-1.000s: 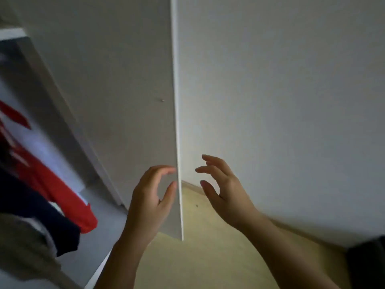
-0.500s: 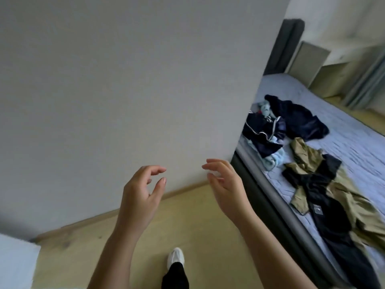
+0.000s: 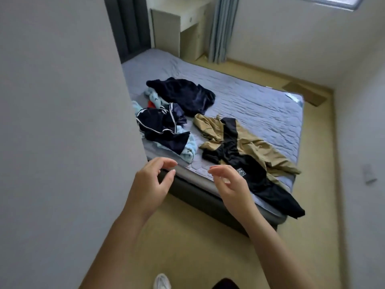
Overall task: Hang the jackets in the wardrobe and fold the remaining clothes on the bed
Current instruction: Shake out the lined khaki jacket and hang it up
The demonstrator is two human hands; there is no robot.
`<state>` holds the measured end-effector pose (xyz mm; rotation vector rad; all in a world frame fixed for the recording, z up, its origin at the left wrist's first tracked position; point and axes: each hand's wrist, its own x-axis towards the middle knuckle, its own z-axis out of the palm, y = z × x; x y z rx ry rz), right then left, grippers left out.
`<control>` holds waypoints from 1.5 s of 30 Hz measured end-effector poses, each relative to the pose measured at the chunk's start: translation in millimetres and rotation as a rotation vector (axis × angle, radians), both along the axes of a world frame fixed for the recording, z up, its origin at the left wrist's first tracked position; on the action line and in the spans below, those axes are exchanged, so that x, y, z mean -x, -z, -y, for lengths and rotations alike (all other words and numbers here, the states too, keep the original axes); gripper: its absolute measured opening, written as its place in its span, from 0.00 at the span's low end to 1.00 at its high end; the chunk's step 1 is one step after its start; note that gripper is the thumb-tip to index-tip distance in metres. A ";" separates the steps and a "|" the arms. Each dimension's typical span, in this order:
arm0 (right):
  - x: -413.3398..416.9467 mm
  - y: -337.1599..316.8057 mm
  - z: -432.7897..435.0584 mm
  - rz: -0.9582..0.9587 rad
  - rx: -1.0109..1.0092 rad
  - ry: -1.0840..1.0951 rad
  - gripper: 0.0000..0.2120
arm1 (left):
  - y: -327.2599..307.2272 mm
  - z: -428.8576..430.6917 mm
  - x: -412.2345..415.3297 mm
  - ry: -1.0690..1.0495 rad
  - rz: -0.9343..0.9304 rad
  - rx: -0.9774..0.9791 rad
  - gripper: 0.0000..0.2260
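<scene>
Khaki-and-black jacket (image 3: pixel 248 151) lies nearest on the bed (image 3: pixel 260 105). Left hand (image 3: pixel 151 184) and right hand (image 3: pixel 231 184) hover, loosely curled, holding nothing. Next step, judged: grasp this jacket for hanging.

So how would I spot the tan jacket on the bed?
Start at the grey-blue bed. On its near corner, closest to the person's right hand, a jacket lies spread out. It is the only tan piece, with a black band down it; the heap beside it is mostly navy and pale blue.
</scene>
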<state>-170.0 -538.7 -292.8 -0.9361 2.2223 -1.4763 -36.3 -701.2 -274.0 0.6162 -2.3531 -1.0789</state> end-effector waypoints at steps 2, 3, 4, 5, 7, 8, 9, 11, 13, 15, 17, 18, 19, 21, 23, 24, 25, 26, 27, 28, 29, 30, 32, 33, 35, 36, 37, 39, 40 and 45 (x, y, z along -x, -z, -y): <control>28.0 9.8 -7.9 0.031 -0.011 0.099 0.15 | 9.8 4.2 42.3 0.075 0.009 -0.034 0.08; 42.9 15.7 -11.6 0.053 -0.017 0.139 0.14 | 16.7 5.1 62.7 0.108 0.022 -0.055 0.08; 57.9 21.8 -14.9 0.074 -0.023 0.171 0.14 | 23.9 5.4 82.3 0.140 0.043 -0.069 0.08; 74.1 28.5 -17.4 0.094 -0.029 0.194 0.13 | 31.4 6.0 103.0 0.175 0.068 -0.071 0.09; 111.0 44.0 -20.3 0.142 -0.050 0.226 0.11 | 47.0 8.9 145.6 0.238 0.119 -0.057 0.09; 131.4 52.0 -20.1 0.171 -0.061 0.240 0.11 | 54.9 11.5 166.8 0.256 0.142 -0.050 0.08; 153.2 60.0 -18.9 0.200 -0.070 0.254 0.10 | 63.0 14.5 188.3 0.262 0.164 -0.045 0.08; 201.0 77.5 -15.5 0.246 -0.102 0.244 0.09 | 81.1 21.2 232.1 0.242 0.217 -0.046 0.07; 243.8 95.4 -10.5 0.288 -0.170 0.222 0.09 | 98.2 27.6 271.2 0.221 0.296 -0.068 0.07; 291.3 119.5 -0.8 0.293 -0.268 0.193 0.10 | 120.0 36.1 316.0 0.212 0.363 -0.083 0.07; 336.7 151.2 13.0 0.296 -0.396 0.134 0.11 | 147.2 45.8 358.3 0.221 0.450 -0.095 0.06; 357.0 169.5 20.6 0.286 -0.483 0.093 0.12 | 163.7 50.9 376.3 0.226 0.503 -0.104 0.06; 375.8 189.5 27.8 0.280 -0.575 0.050 0.12 | 182.9 56.5 392.5 0.219 0.561 -0.119 0.06; 408.6 236.5 39.7 0.324 -0.716 -0.008 0.14 | 231.3 70.0 421.2 0.201 0.690 -0.162 0.06; 434.4 286.3 49.1 0.356 -0.829 -0.046 0.15 | 286.0 84.3 444.8 0.201 0.831 -0.186 0.06; 444.9 311.5 54.1 0.353 -0.884 -0.068 0.15 | 313.4 92.2 455.9 0.208 0.893 -0.187 0.05; 453.5 335.6 58.7 0.340 -0.939 -0.097 0.15 | 338.9 99.9 466.9 0.216 0.947 -0.182 0.06; 460.8 358.2 63.2 0.323 -0.990 -0.128 0.15 | 362.9 107.1 479.1 0.222 0.993 -0.175 0.07; 466.4 379.4 67.4 0.311 -1.034 -0.157 0.14 | 385.1 114.3 492.3 0.231 1.022 -0.167 0.08; 471.0 398.7 71.5 0.301 -1.070 -0.180 0.14 | 405.1 120.9 506.1 0.239 1.034 -0.159 0.10; 475.3 417.2 75.6 0.291 -1.096 -0.199 0.15 | 423.0 127.4 519.8 0.240 1.035 -0.147 0.12; 479.4 434.5 80.0 0.279 -1.110 -0.212 0.16 | 439.7 133.8 533.3 0.232 1.027 -0.137 0.14; 487.6 465.7 87.5 0.263 -1.106 -0.217 0.20 | 469.7 145.4 559.8 0.197 0.980 -0.133 0.21; 490.9 480.4 90.5 0.270 -1.103 -0.216 0.23 | 483.7 150.6 572.0 0.168 0.952 -0.140 0.24; 495.0 506.5 92.9 0.341 -1.111 -0.226 0.29 | 507.6 160.1 593.1 0.105 0.900 -0.131 0.29; 495.6 518.5 92.0 0.397 -1.122 -0.236 0.30 | 518.4 163.9 601.9 0.092 0.888 -0.108 0.32; 495.4 529.4 90.5 0.443 -1.134 -0.250 0.32 | 528.4 166.9 609.4 0.087 0.895 -0.093 0.34; 494.4 546.4 87.3 0.484 -1.149 -0.273 0.35 | 544.3 172.0 618.9 0.067 0.973 -0.085 0.36; 494.4 552.1 86.0 0.493 -1.145 -0.273 0.35 | 548.8 174.0 621.3 0.051 1.029 -0.073 0.35; 502.2 548.3 84.6 0.541 -1.140 -0.237 0.33 | 537.1 172.8 621.5 0.192 1.074 0.022 0.10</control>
